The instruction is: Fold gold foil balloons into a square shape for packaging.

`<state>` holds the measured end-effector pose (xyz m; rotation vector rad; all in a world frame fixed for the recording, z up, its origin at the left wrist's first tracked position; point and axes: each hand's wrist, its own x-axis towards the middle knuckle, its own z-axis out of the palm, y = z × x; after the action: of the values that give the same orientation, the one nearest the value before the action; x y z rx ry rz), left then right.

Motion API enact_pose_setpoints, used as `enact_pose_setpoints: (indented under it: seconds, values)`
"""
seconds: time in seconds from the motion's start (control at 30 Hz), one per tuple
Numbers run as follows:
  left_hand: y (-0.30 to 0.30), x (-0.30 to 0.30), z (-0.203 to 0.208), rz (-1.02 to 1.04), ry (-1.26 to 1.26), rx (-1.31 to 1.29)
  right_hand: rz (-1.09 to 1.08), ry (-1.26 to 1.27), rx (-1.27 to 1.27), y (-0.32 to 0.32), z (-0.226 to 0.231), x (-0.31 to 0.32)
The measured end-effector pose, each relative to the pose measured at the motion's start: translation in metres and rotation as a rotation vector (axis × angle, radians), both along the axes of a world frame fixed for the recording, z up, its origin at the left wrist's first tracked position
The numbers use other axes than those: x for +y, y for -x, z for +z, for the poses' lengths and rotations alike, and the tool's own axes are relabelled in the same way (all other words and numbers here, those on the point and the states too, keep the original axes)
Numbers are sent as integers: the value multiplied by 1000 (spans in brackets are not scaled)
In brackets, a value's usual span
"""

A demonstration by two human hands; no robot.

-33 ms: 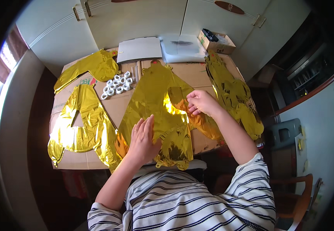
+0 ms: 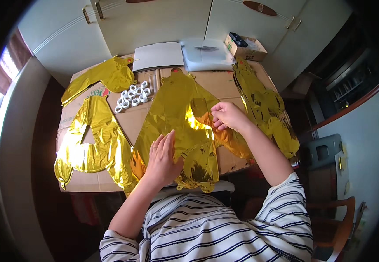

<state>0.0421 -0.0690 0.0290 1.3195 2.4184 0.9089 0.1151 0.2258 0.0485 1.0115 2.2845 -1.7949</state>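
Observation:
A flat gold foil balloon (image 2: 172,102) lies in front of me, its lower right part creased and folded. My left hand (image 2: 161,161) rests on its lower left side with fingers stretched out, pressing nothing between them. Over the right side, my right hand (image 2: 229,117) is closed in a pinch at the edge of a raised foil flap (image 2: 199,106). The fingertips partly hide the spot where they meet the foil. Beside my left hand lies another gold foil balloon (image 2: 95,118), shaped like a letter A.
More gold foil balloons lie at the far left (image 2: 100,76) and along the right (image 2: 264,107). White ring-shaped rolls (image 2: 132,95) sit on the cardboard (image 2: 148,81). Behind are a grey-white board (image 2: 158,56), clear plastic bags (image 2: 207,54) and a small box (image 2: 253,50). Cabinets (image 2: 154,24) stand beyond.

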Motion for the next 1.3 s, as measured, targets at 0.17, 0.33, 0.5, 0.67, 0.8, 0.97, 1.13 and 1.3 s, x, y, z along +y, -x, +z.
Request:
enact_pose_setpoints:
  seconds: [0.17, 0.33, 0.5, 0.67, 0.8, 0.97, 1.13, 1.3]
  values:
    - [-4, -2, -6, -9, -116, -46, 40, -33, -4, 6, -2, -2]
    - [6, -19, 25, 16, -147, -362, 50, -31, 23, 4, -3, -5]
    - [-1, -53, 18, 54, -220, -519, 44, -60, 71, -10, -5, -9]
    - [-31, -57, 21, 105, -234, -711, 39, 22, 67, -8, -4, -17]
    - [-33, -49, 19, 126, -240, -765, 88, -25, 52, 0, -2, -20]
    - [-23, -41, 16, 53, -210, -248, 82, -221, 77, -5, -4, -19]
    - [-2, 3, 10, -26, -236, 214, 99, -469, 175, -14, -10, -25]
    - [-1, 28, -16, -75, -242, 309, 88, -401, 329, -18, -17, -39]
